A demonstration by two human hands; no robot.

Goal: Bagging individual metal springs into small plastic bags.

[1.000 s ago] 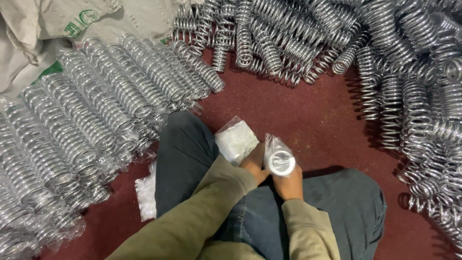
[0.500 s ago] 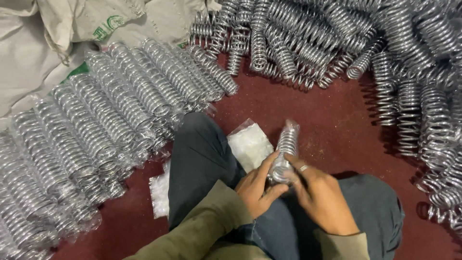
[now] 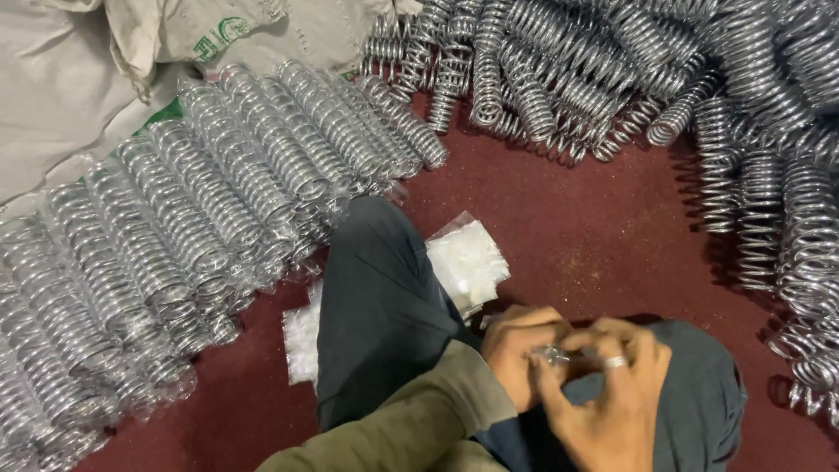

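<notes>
My left hand (image 3: pixel 516 350) and my right hand (image 3: pixel 612 402) are pressed together over my lap, low in the picture. Between them shows only a small shiny bit of a metal coil spring in clear plastic (image 3: pixel 552 354); the rest is hidden by my fingers. Both hands are closed around it. My right hand wears a ring. My knee in dark trousers (image 3: pixel 384 297) rises just left of the hands.
A row of bagged coil springs (image 3: pixel 175 227) lies side by side at the left. Loose bare springs (image 3: pixel 664 79) are heaped across the top and right. Stacks of clear plastic bags (image 3: pixel 468 262) lie by my knee on the maroon floor (image 3: pixel 603 227). White sacks (image 3: pixel 79 79) fill the top left.
The spring stood up between my hands half a second ago; now it is lowered into my lap and my fingers cover nearly all of it.
</notes>
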